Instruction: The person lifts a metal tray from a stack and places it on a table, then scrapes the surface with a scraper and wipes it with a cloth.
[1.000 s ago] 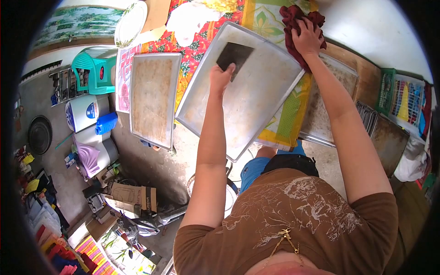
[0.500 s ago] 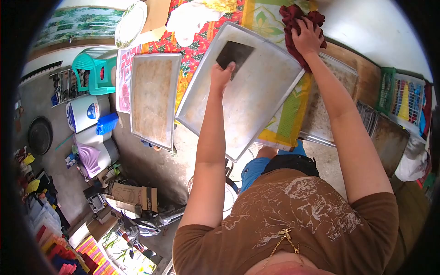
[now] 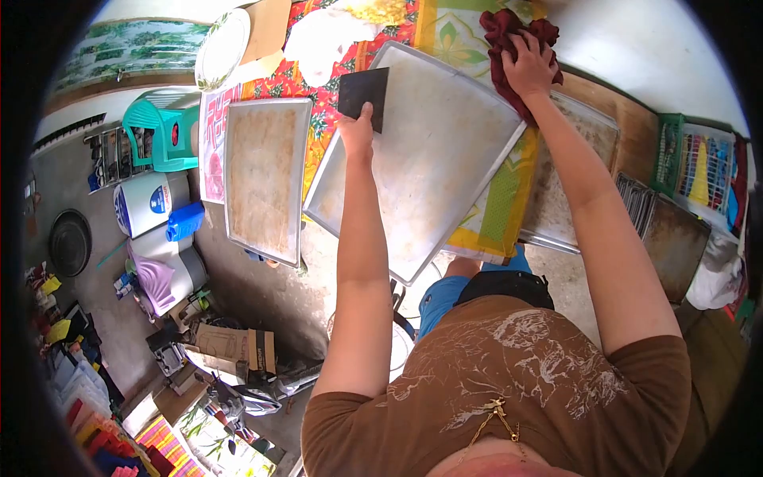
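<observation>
My left hand [image 3: 357,133] grips a flat black square sheet [image 3: 362,89], thumb on top, over the upper left edge of a large metal baking tray [image 3: 445,151]. The tray sits at an angle and its bare surface is stained pale brown. At the tray's upper right corner, my right hand [image 3: 529,70] presses its bent fingers into a bunched dark red cloth [image 3: 499,44]. Part of the cloth hangs down along the tray's corner.
Left of the large tray lies a smaller browned tray [image 3: 266,171]. Another stained tray [image 3: 576,159] is on the right, near upright stacked trays [image 3: 634,203]. A patterned tablecloth [image 3: 445,32] bears a white plastic bag [image 3: 322,40] and an oval plate [image 3: 222,49]. A green chair [image 3: 171,131] stands left.
My left hand has moved left with the black sheet, from over the tray's surface to its left edge. My right hand and the cloth have barely shifted.
</observation>
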The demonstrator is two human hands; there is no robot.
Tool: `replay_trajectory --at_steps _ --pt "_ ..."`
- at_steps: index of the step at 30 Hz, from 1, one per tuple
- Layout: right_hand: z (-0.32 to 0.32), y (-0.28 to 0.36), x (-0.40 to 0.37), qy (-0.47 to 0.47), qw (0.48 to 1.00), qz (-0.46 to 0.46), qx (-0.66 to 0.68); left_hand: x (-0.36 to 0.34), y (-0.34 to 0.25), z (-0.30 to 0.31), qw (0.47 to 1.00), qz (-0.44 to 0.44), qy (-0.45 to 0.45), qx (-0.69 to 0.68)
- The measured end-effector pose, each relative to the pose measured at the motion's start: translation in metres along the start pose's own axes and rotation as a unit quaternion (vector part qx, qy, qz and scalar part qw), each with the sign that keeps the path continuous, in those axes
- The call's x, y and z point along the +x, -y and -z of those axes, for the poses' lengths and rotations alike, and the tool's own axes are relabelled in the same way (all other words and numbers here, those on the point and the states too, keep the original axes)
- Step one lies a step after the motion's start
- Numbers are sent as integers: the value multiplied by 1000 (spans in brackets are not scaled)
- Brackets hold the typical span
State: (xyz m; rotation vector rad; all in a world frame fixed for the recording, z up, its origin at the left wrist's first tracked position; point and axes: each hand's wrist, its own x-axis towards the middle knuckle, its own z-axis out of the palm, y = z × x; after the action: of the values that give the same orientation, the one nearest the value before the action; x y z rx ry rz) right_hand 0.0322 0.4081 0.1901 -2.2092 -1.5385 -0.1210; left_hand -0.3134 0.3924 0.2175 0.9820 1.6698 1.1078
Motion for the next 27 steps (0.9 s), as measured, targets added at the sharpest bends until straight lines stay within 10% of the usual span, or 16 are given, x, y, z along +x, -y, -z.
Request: replay_trajectory --at_steps 27 --pt "1 -1 0 -8 1000 0 -5 -10 7 -15 984 -35 174 3"
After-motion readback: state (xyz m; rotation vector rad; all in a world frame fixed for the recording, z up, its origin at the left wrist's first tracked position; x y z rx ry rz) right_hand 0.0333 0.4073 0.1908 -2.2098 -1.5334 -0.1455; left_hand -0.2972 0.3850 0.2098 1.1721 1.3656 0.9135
